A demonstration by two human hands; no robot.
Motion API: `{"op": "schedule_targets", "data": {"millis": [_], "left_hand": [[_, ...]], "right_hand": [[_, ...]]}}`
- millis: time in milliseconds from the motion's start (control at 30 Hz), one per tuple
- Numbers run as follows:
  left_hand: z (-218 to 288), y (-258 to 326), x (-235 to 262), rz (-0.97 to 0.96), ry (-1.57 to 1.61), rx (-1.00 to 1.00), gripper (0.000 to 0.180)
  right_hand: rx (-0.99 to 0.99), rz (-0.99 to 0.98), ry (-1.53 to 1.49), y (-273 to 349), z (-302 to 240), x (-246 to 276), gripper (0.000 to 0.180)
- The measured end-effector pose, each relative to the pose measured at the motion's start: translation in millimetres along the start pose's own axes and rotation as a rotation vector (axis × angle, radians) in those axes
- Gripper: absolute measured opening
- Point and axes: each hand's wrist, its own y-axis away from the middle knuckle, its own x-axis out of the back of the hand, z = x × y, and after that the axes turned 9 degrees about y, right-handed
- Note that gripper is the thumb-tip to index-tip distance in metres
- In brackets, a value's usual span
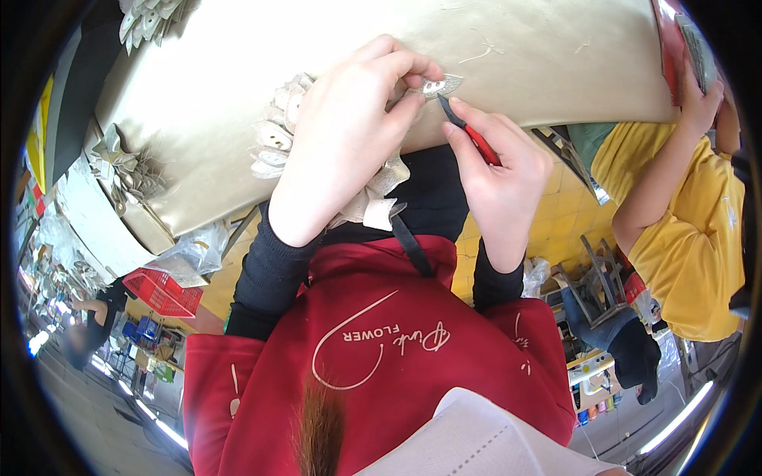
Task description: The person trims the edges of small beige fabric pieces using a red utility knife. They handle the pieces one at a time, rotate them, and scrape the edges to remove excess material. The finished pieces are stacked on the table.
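Note:
My left hand [341, 127] is closed, its thumb and fingertips pinching a small pale-grey leaf-shaped piece [452, 82] with small holes in it. Gripped in my right hand [508, 170] is a slim red-and-black hand tool [481, 147]; its dark pointed tip is at the lower edge of that piece. Whether the tip cuts or only touches, I cannot tell. Under and beside my left forearm lies a bunch of similar pale pieces [274, 139]. More pale pieces [373, 210] hang over the table edge toward my lap, partly hidden by the wrist.
The work table has a shiny beige cover [548, 79] with loose thread scraps [482, 53]. Further bunches of pieces sit at the far left [147, 22] and left edge [125, 170]. A red basket [163, 292] is at lower left. A person in yellow [675, 214] works at right.

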Motion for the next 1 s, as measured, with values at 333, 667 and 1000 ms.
{"op": "schedule_targets", "data": {"millis": [333,667,1000], "left_hand": [[-0.6,-0.4,0.1,0.006,0.007,-0.009,0.025],[0.1,-0.6,-0.6,0.008,-0.006,-0.006,0.020],[0.3,-0.2,0.1,0.001,-0.006,0.010,0.024]], "right_hand": [[0.030,0.035,-0.033,-0.2,4.8,-2.4,0.021],[0.031,0.020,0.006,-0.6,3.5,0.5,0.022],[0.052,0.000,0.059,2.0,1.9,0.4,0.028]]}}
